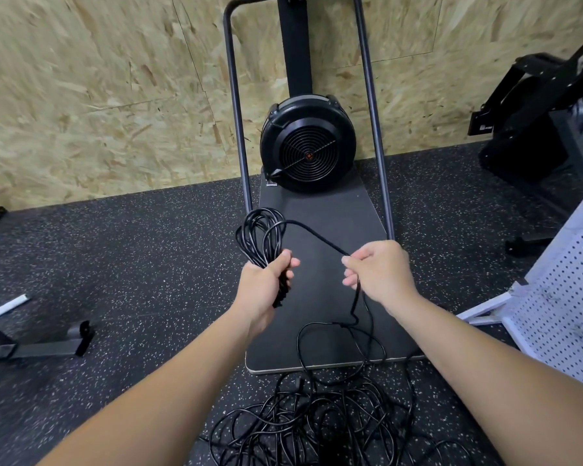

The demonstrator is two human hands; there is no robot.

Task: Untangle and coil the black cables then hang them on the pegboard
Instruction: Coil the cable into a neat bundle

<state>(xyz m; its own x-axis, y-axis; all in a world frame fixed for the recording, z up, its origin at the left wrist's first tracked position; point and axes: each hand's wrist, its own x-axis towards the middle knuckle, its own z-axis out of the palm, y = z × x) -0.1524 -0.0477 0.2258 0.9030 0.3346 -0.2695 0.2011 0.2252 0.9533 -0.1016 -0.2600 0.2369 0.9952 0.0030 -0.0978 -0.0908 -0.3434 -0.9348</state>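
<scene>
My left hand (266, 280) grips a bundle of several black cable loops (258, 235) that stand up above the fist. One strand arcs from the bundle to my right hand (377, 270), which pinches the cable between thumb and fingers. Below the right hand the cable hangs down to a tangled heap of black cable (320, 418) on the floor between my forearms. The white pegboard (566, 304) leans at the right edge of the view.
A black fan machine (308, 142) stands on a dark platform (330, 210) against the chipboard wall, framed by two upright metal tubes (238, 105). Black gym equipment (532, 119) sits at the right, metal frame feet (48, 344) at the left. The floor is speckled rubber.
</scene>
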